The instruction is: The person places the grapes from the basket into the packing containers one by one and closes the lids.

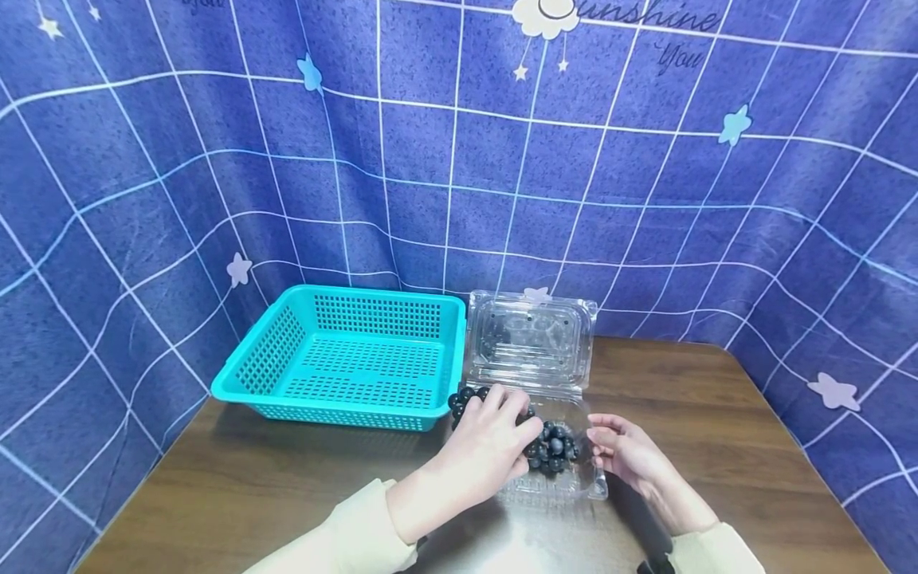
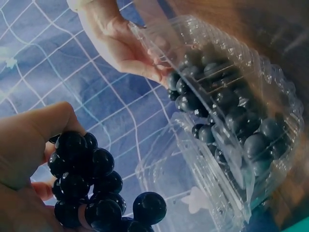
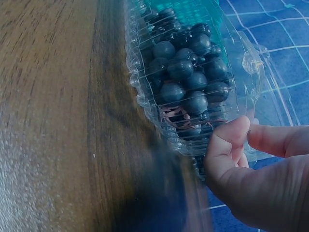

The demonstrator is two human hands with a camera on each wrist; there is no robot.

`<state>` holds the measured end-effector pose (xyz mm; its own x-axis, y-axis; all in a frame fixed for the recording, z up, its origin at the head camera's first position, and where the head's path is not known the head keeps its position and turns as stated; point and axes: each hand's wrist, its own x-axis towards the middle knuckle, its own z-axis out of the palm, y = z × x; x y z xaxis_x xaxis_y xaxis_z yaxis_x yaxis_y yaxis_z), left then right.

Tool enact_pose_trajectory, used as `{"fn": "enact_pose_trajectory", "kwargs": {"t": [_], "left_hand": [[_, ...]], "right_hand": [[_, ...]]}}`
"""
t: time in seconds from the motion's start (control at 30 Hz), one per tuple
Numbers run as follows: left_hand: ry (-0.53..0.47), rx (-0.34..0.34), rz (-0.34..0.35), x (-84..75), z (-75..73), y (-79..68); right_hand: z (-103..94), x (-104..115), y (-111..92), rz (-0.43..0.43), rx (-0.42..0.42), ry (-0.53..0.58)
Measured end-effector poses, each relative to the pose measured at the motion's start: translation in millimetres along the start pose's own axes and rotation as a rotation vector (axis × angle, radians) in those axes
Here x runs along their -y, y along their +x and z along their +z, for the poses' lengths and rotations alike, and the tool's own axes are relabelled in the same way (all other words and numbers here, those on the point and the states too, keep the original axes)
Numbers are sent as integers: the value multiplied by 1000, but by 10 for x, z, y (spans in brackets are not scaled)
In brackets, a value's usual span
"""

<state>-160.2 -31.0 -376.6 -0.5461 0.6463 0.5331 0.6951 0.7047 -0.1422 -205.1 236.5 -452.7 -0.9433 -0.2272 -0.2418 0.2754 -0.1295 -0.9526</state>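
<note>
My left hand [image 1: 488, 442] holds a bunch of dark grapes [image 2: 89, 174], its fingers curled round them above the left side of a clear plastic clamshell box [image 1: 545, 485]. In the left wrist view the held grapes hang apart from those in the box. More dark grapes [image 1: 554, 448] lie inside the box, and brownish stems show through its wall in the right wrist view. My right hand [image 1: 631, 458] pinches the box's right rim between thumb and fingers [image 3: 227, 137]. The hinged lid [image 1: 531, 339] stands raised at the back.
A turquoise perforated basket [image 1: 358, 414] sits to the left of the box, close beside it. Both are on a brown wooden table [image 1: 667, 399]. A blue gridded cloth [image 1: 402, 183] with stars hangs behind the table and at both sides.
</note>
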Motion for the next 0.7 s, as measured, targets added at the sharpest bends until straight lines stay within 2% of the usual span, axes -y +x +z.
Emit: {"fn": "enact_pose_trajectory", "kwargs": {"t": [0.33,0.5,0.7], "left_hand": [[-15,78,3,-88,136,54],[-34,131,-23,-122,222,65],[-57,163,-51,-140,333,77]], "right_hand": [[-8,-4,2,0,1,-4],[-12,-19,15,-4,-10,-12],[-21,-19,17,-5,-11,-13]]}}
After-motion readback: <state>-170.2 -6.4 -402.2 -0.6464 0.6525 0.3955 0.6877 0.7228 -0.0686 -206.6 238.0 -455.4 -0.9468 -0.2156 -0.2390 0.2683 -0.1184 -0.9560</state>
